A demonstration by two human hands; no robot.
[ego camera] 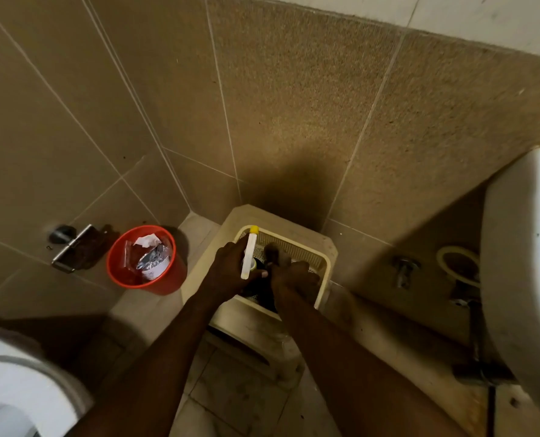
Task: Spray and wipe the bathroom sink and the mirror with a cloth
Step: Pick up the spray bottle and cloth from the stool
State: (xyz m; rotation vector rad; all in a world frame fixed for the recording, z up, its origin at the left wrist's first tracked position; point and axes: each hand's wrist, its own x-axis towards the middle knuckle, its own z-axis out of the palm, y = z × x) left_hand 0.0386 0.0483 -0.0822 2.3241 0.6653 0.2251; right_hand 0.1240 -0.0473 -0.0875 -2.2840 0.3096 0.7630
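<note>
Toilet (16,383): white, at the near left corner, only part of it shows.
Paper holder (70,247): metal, on the left wall, low down.
Red bin (145,260): on the floor in the far left corner, just left of the stool, with white paper and a shiny wrapper inside.
Stool (322,247): cream plastic, against the far wall, with the basket sitting on top.
Basket (293,247): cream with little holes, and both my hands are in it.
My left hand (230,269): my fingers are curled around a white tube.
White tube (249,257): long and thin with a yellow cap at the far end, held over the left side of the basket.
My right hand (293,279): down inside the basket on something dark; I cannot tell if it is gripping.
Sink (520,263): white, at the right edge, with pipes under it.
</note>
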